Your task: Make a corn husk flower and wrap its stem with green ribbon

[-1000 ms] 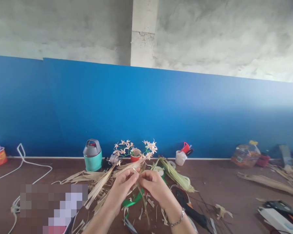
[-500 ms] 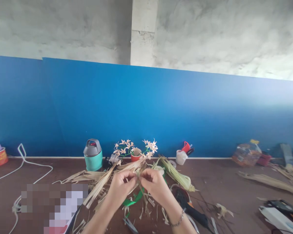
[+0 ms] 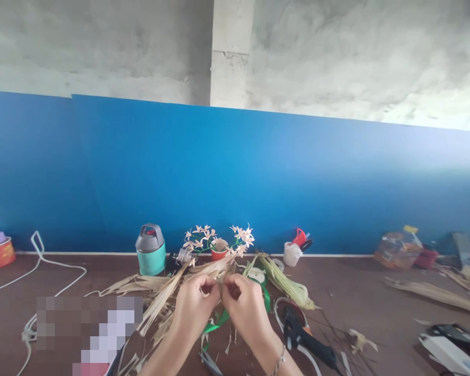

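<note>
My left hand (image 3: 194, 307) and my right hand (image 3: 246, 308) meet low in the middle of the view, fingers curled and pinched together on a thin dried leaf strip (image 3: 220, 280) between them. Under the hands lies a pile of dried leaf strips (image 3: 160, 292) and a green ribbon (image 3: 215, 322) on the brown table (image 3: 356, 303). A bracelet shows on my right wrist. Behind the hands stands a small red pot with pale handmade flowers (image 3: 218, 241).
A teal jar with a grey lid (image 3: 150, 249) stands at the back. A black glue gun (image 3: 309, 342) lies right of my hands, scissors (image 3: 209, 361) below them. A white cord (image 3: 43, 266) runs at left, more dried leaves (image 3: 431, 292) at right. A blue wall panel backs the table.
Both hands have drawn closer together and dropped slightly, their fingertips now touching over the strip. The rest of the table stays as it was.
</note>
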A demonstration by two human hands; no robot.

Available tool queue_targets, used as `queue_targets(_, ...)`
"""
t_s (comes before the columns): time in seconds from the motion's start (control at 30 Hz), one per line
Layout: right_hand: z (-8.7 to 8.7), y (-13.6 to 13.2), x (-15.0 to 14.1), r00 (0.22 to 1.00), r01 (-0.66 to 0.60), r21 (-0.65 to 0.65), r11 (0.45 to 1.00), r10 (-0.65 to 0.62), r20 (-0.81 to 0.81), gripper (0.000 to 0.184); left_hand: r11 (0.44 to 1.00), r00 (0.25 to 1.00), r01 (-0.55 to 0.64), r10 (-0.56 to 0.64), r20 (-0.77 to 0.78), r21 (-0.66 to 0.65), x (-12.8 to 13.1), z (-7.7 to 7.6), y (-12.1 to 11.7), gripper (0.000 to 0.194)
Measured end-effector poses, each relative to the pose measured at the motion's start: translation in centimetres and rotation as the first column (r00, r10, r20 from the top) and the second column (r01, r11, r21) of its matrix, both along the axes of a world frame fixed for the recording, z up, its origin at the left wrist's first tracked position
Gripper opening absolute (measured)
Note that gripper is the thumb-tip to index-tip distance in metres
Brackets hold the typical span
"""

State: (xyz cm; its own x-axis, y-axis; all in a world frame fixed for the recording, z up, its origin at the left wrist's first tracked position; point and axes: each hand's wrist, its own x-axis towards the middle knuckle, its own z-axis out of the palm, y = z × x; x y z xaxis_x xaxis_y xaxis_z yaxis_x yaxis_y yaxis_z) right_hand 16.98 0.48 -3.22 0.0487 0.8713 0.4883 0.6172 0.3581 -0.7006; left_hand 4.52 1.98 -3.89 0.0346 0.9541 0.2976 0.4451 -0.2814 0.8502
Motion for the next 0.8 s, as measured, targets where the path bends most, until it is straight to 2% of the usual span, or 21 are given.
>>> queue_targets(0.13, 0.6, 0.0, 1.5, 0.996, 0.078, 0.089, 0.993, -0.074, -0.047, 0.013, 0.986, 0.985, -0.165, 0.165, 0.045, -0.004, -1.4, 0.5, 0.8, 0.017)
queue_targets(0.23, 1.5, 0.4, 4.7, 0.965, 0.18, 0.042, 0.983, -0.168, -0.199, 0.022, 0.97, 0.943, -0.229, 0.24, 0.231, -0.077, -3.1, 1.3, 1.7, 0.023)
queue_targets(0.33, 2.0, 1.2, 8.2, 0.895, 0.383, 0.013, 0.923, -0.368, -0.25, 0.025, 0.932, 0.818, -0.325, 0.362, 0.447, -0.159, -4.7, 1.9, 2.4, 0.028)
queue_targets(0.4, 1.7, 1.8, 9.5, 0.897, 0.424, -0.033, 0.905, -0.424, -0.124, 0.023, 0.911, 0.748, -0.368, 0.41, 0.522, -0.188, -5.3, 2.2, 2.6, 0.03)
queue_targets(0.43, 1.4, 2.0, 9.8, 0.916, 0.399, -0.073, 0.914, -0.401, -0.016, 0.021, 0.911, 0.738, -0.366, 0.409, 0.537, -0.19, -5.4, 2.4, 2.6, 0.031)
queue_targets(0.5, 0.7, 2.4, 9.6, 0.936, 0.312, -0.199, 0.929, -0.265, 0.231, 0.022, 0.933, 0.765, -0.311, 0.358, 0.535, -0.181, -5.3, 2.9, 2.6, 0.033)
queue_targets(0.57, 0.0, 2.5, 8.6, 0.905, 0.265, -0.313, 0.912, -0.124, 0.406, 0.022, 0.958, 0.816, -0.222, 0.284, 0.504, -0.181, -4.9, 3.5, 2.4, 0.033)
queue_targets(0.6, -0.2, 2.5, 7.9, 0.89, 0.266, -0.334, 0.904, -0.097, 0.446, 0.021, 0.967, 0.841, -0.175, 0.243, 0.483, -0.182, -4.5, 3.8, 2.2, 0.032)
queue_targets(0.63, -0.2, 2.4, 7.3, 0.889, 0.262, -0.325, 0.908, -0.096, 0.447, 0.021, 0.973, 0.865, -0.131, 0.205, 0.458, -0.187, -4.2, 4.0, 2.0, 0.032)
queue_targets(0.7, 0.1, 2.0, 5.8, 0.943, 0.168, -0.27, 0.948, -0.075, 0.323, 0.025, 0.981, 0.903, -0.061, 0.133, 0.408, -0.185, -3.3, 4.0, 1.6, 0.031)
queue_targets(0.77, 0.7, 1.3, 4.1, 0.993, -0.03, -0.182, 0.983, 0.05, 0.109, 0.03, 0.985, 0.93, 0.002, 0.06, 0.361, -0.17, -2.6, 3.5, 1.1, 0.03)
queue_targets(0.8, 0.8, 1.0, 3.2, 0.991, -0.123, -0.141, 0.982, 0.129, 0.036, 0.029, 0.986, 0.94, 0.027, 0.031, 0.341, -0.163, -2.2, 3.1, 0.9, 0.029)
